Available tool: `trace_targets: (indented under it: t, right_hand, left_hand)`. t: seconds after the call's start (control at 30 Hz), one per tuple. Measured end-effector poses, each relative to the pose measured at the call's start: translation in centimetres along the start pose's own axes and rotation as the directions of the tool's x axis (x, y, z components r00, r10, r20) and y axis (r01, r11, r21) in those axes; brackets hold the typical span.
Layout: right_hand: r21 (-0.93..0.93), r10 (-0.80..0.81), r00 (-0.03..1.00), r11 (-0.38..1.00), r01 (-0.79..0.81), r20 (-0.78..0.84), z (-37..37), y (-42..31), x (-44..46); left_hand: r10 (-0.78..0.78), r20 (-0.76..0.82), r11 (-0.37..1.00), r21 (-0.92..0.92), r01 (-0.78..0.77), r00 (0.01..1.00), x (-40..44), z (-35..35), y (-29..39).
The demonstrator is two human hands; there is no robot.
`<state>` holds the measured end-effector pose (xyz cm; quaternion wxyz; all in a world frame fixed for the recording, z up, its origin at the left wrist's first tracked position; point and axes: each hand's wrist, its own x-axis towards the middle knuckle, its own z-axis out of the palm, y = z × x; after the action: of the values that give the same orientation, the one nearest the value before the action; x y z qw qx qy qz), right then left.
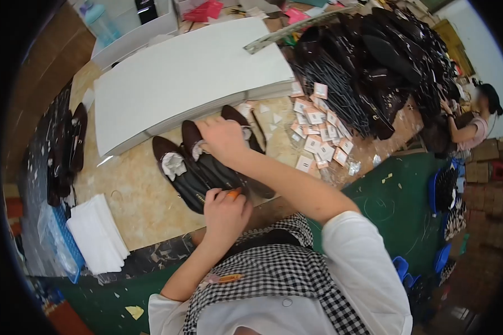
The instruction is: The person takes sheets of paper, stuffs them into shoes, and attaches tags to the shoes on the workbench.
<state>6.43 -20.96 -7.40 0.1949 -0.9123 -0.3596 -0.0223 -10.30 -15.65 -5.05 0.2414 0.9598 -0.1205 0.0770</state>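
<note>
Three dark burgundy pointed-toe flat shoes lie side by side on the table, toes away from me: a left shoe (165,147), a middle shoe (191,133) and a right shoe (232,113). Crumpled white paper (173,166) fills the toe of the left one, and white stuffing also shows in the others. My right hand (222,139) reaches across the middle shoe, its fingers bent down at the toe opening; the fingertips are partly hidden. My left hand (227,214), with an orange band on one finger, is curled closed at the heel end of the middle shoe.
Behind the shoes stands a large stack of white paper sheets (190,61). Small printed tags (316,120) lie to the right, beside piled glossy dark shoes (374,61). White cloths or sheets (98,234) and a blue basket (67,245) are at left. A person (475,120) sits far right.
</note>
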Motion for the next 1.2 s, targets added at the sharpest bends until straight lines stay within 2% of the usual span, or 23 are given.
trace_targets:
  t: [0.03, 0.1, 0.17, 0.2, 0.23, 0.27, 0.3, 0.33, 0.37, 0.4, 0.47, 0.57, 0.6, 0.67, 0.7, 0.77, 0.83, 0.93, 0.97, 1.07, 1.1, 1.13, 1.2]
  right_hand:
    - [-0.025, 0.024, 0.998, 0.999, -0.025, -0.058, 1.0, 0.2, 0.2]
    - [0.247, -0.031, 0.992, 0.967, 0.061, -0.125, -1.0, 1.4, -1.5]
    - [0.449, -0.02, 0.975, 0.885, 0.121, -0.222, -5.7, 3.8, -3.4]
    - [0.182, -0.062, 0.889, 0.97, 0.16, -0.454, -6.2, 8.4, -5.2]
    - [0.257, 0.167, 0.889, 0.965, -0.058, -0.426, -8.1, 14.0, -7.9]
    - [0.027, 0.248, 0.904, 0.967, -0.254, -0.349, -9.8, 18.0, -9.5]
    - [-0.224, 0.359, 0.882, 0.873, -0.433, -0.306, -11.9, 21.5, -11.4]
    - [-0.463, 0.483, 0.821, 0.679, -0.57, -0.304, -13.6, 24.3, -13.6]
    - [-0.595, 0.484, 0.827, 0.588, -0.548, -0.284, -12.1, 26.9, -15.1]
    - [-0.706, 0.495, 0.83, 0.491, -0.51, -0.256, -10.4, 28.5, -15.6]
    - [-0.684, 0.374, 0.9, 0.598, -0.418, -0.223, -11.5, 27.6, -15.5]
    - [-0.543, 0.393, 0.891, 0.708, -0.451, -0.228, -14.6, 25.8, -15.5]
    - [-0.533, 0.391, 0.894, 0.72, -0.445, -0.218, -15.4, 25.3, -15.4]
    - [-0.505, 0.398, 0.899, 0.746, -0.434, -0.183, -16.1, 24.2, -16.3]
    - [-0.542, 0.405, 0.896, 0.718, -0.436, -0.185, -14.6, 24.7, -16.3]
    - [-0.586, 0.405, 0.895, 0.685, -0.433, -0.187, -12.3, 26.3, -16.5]
    - [-0.621, 0.438, 0.888, 0.659, -0.425, -0.142, -12.4, 26.9, -16.1]
    - [-0.616, 0.356, 0.907, 0.67, -0.414, -0.224, -12.5, 26.2, -16.7]
    - [-0.628, 0.378, 0.9, 0.653, -0.424, -0.216, -12.7, 26.1, -16.8]
    - [-0.643, 0.418, 0.891, 0.636, -0.427, -0.177, -13.3, 26.5, -16.4]
    - [-0.556, 0.463, 0.868, 0.679, -0.478, -0.18, -15.1, 24.9, -15.9]
    - [-0.463, 0.504, 0.846, 0.716, -0.522, -0.174, -17.8, 23.0, -15.5]
    - [-0.305, 0.465, 0.834, 0.782, -0.544, -0.297, -19.3, 22.7, -15.5]
  left_hand:
    - [-0.004, 0.036, 1.0, 0.007, 0.004, 0.999, 0.2, -0.2, 0.1]
    - [-0.054, 0.186, 0.998, -0.028, 0.06, 0.981, 0.4, -1.8, 0.2]
    - [0.075, -0.061, 0.997, -0.019, -0.076, 0.995, 0.0, -3.6, -0.7]
    - [-0.069, -0.087, 0.997, -0.024, 0.067, 0.994, -0.1, -6.2, -0.8]
    - [-0.296, -0.159, 0.955, -0.014, 0.298, 0.942, -2.0, -6.1, -3.1]
    - [-0.515, -0.3, 0.853, -0.272, 0.445, 0.803, -4.0, -5.8, -6.3]
    - [-0.748, -0.168, 0.651, -0.376, 0.66, 0.642, -4.6, -6.3, -7.9]
    - [-0.76, -0.141, 0.646, -0.272, 0.713, 0.635, -5.1, -5.3, -9.5]
    - [-0.792, 0.019, 0.564, -0.361, 0.743, 0.61, -5.6, -3.5, -11.3]
    - [-0.771, 0.053, 0.566, -0.4, 0.721, 0.635, -5.3, -2.6, -11.8]
    - [-0.744, 0.108, 0.553, -0.455, 0.698, 0.659, -5.6, -1.9, -12.8]
    - [-0.759, -0.059, 0.415, -0.81, 0.413, 0.648, -9.6, -0.5, -16.1]
    - [-0.799, 0.124, 0.243, -0.829, 0.504, 0.589, -11.3, -2.1, -17.4]
    - [-0.86, 0.194, -0.153, -0.98, 0.124, 0.472, -9.2, -3.1, -13.9]
    - [-0.819, 0.367, -0.409, -0.913, 0.002, 0.441, -7.7, -3.6, -12.6]
    - [-0.642, 0.392, -0.509, -0.861, 0.017, 0.659, -6.2, -3.8, -11.6]
    - [-0.461, 0.34, -0.602, -0.798, -0.007, 0.819, -5.8, -3.9, -11.6]
    - [-0.703, 0.251, -0.327, -0.945, 0.011, 0.665, -5.4, -4.4, -10.7]
    - [-0.746, 0.253, -0.317, -0.948, 0.006, 0.616, -4.6, -4.8, -10.1]
    - [-0.59, 0.182, -0.288, -0.958, 0.005, 0.786, -4.8, -5.5, -10.8]
    - [-0.655, 0.207, -0.283, -0.959, 0.019, 0.727, -4.9, -5.4, -10.6]
    - [-0.616, 0.201, -0.274, -0.961, 0.032, 0.761, -4.7, -5.2, -10.7]
    - [-0.679, 0.257, -0.279, -0.957, 0.081, 0.688, -3.3, -5.3, -9.0]
